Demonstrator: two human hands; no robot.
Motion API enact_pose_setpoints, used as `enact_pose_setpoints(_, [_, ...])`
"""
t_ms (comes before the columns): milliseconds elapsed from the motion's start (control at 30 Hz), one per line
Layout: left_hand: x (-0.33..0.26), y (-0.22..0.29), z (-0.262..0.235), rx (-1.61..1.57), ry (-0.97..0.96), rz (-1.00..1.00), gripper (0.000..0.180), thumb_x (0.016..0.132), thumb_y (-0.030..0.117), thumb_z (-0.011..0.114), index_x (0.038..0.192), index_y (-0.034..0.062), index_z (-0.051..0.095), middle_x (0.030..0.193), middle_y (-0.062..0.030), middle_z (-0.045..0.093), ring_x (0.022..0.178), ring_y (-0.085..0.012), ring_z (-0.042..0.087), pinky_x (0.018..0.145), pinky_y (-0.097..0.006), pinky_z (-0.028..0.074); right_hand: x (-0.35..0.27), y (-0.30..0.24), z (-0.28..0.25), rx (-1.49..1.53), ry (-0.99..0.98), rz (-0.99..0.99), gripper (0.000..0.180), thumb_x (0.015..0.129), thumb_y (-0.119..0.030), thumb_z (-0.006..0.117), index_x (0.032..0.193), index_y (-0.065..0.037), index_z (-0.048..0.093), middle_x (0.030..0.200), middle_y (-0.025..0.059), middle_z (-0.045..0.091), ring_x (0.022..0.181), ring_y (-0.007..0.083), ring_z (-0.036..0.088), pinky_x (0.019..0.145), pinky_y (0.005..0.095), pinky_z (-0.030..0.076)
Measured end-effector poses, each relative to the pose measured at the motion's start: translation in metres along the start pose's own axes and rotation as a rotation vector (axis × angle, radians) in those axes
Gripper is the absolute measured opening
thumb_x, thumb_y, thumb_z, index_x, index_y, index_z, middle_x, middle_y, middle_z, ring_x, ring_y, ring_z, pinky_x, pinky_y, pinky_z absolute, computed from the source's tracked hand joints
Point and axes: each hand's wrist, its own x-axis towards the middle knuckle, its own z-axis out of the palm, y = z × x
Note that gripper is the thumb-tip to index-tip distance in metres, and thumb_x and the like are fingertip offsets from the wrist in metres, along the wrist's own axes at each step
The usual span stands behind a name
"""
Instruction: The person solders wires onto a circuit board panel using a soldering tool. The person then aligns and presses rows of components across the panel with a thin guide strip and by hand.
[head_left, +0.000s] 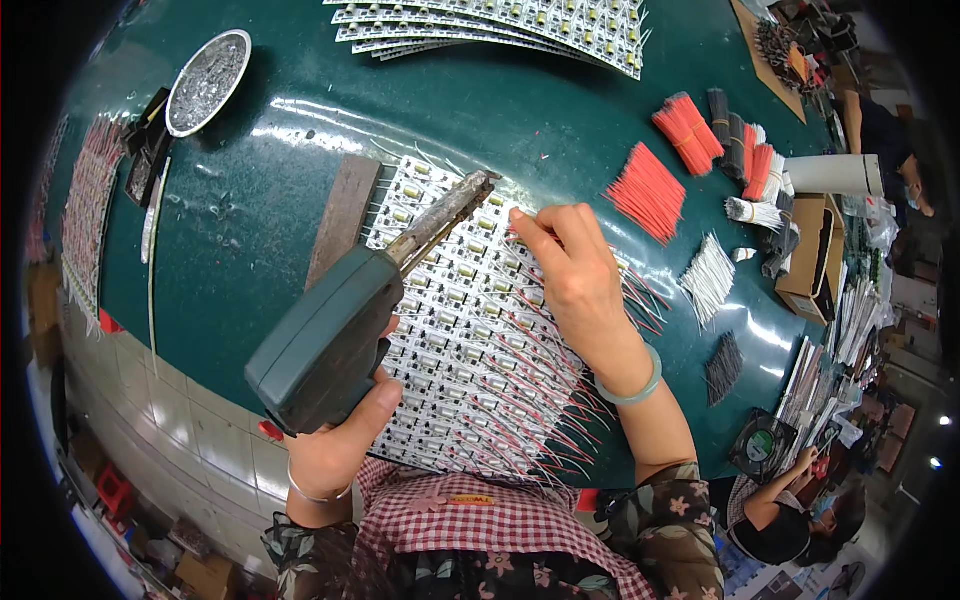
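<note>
Left hand [335, 440] grips a green soldering gun [340, 320], its tip over a white circuit-board panel [470, 330] on the green table [250, 230]. Right hand [575, 275] pinches a thin wire at the panel's upper edge, fingertips [520, 218] touching it.

Electronics assembly workshop: green desk [260, 240] with panels of small circuit boards [470, 330], soldering gun [340, 320], solder dross dish [208, 80], bundles of cut red wires [650, 190] and white wires [708, 278], co-worker [800, 510] nearby.
</note>
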Motion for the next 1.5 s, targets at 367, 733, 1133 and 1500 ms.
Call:
enact_pose_setpoints(367, [0.004, -0.003, 0.005, 0.006, 0.052, -0.016, 0.052, 0.079, -0.001, 0.073, 0.129, -0.0043, 0.059, 0.121, -0.0139, 0.067, 0.079, -0.0106, 0.058, 0.068, -0.024, 0.047, 0.006, 0.008, -0.016, 0.281, 0.115, 0.223, 0.030, 0.085, 0.010, 0.065, 0.112, -0.001, 0.072, 0.092, 0.0120, 0.059, 0.079, 0.0260, 0.059, 0.069, 0.0351, 0.050])
enact_pose_setpoints(733, [0.001, -0.004, 0.001, -0.045, -0.001, 0.014, 0.054, 0.082, -0.003, 0.074, 0.133, -0.0024, 0.057, 0.127, -0.0139, 0.067, 0.088, -0.0102, 0.060, 0.079, -0.026, 0.050, 0.053, 0.025, -0.050, -0.400, -0.220, -0.124, 0.019, 0.072, 0.002, 0.064, 0.090, 0.001, 0.070, 0.085, 0.0114, 0.055, 0.082, 0.0267, 0.059, 0.066, 0.0370, 0.047])
enact_pose_setpoints(1133, [-0.002, -0.004, 0.002, -0.018, 0.076, 0.003, 0.052, 0.077, 0.000, 0.073, 0.128, -0.0063, 0.061, 0.120, -0.0151, 0.067, 0.072, -0.0102, 0.056, 0.061, -0.023, 0.045, 0.044, 0.020, -0.022, -0.559, -0.205, -0.323, 0.013, 0.064, -0.009, 0.068, 0.076, -0.005, 0.067, 0.078, 0.0060, 0.055, 0.076, 0.0213, 0.055, 0.060, 0.0327, 0.042])
enact_pose_setpoints(1500, [0.001, -0.016, 0.011, 0.242, 0.094, 0.032, 0.026, 0.085, 0.010, 0.080, 0.108, 0.0018, 0.070, 0.089, -0.0068, 0.071, 0.077, -0.0163, 0.067, 0.071, -0.030, 0.054, 0.011, 0.021, 0.004, 0.080, 0.107, 0.008, 0.025, 0.077, 0.008, 0.066, 0.097, -0.005, 0.071, 0.092, 0.0079, 0.065, 0.084, 0.0256, 0.061, 0.068, 0.0355, 0.052])
